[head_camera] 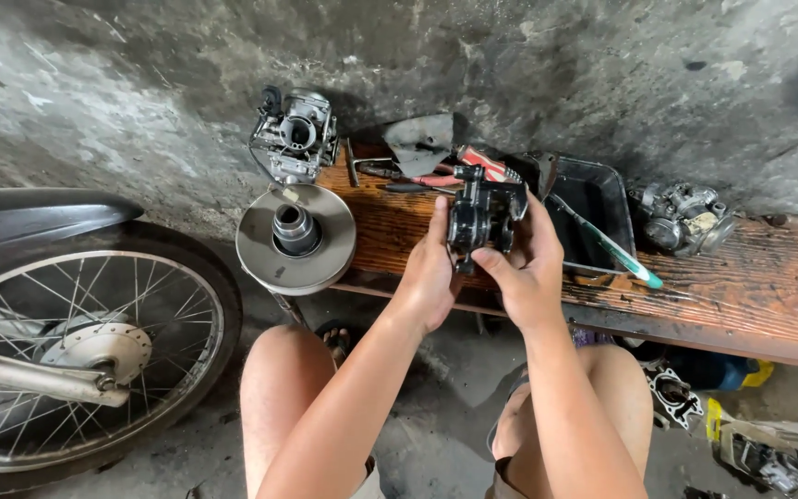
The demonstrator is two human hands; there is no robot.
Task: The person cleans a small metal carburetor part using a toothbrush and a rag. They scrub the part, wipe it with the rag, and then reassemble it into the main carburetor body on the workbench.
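Both of my hands hold a black metal brake caliper (480, 214) up over the front edge of a low wooden bench (759, 286). My left hand (429, 273) grips its left side with the fingers behind it. My right hand (528, 263) wraps its right side, thumb pressed on the lower front. My bare knees show below.
A round metal pulley disc (296, 242) lies at the bench's left end, a carburetor (294, 135) behind it. A black tray (593, 205) with a green-handled brush (616, 251) sits on the right, beside another carburetor (683, 217). Red-handled tools (417, 177) lie behind. A spoked motorcycle wheel (76, 356) stands left.
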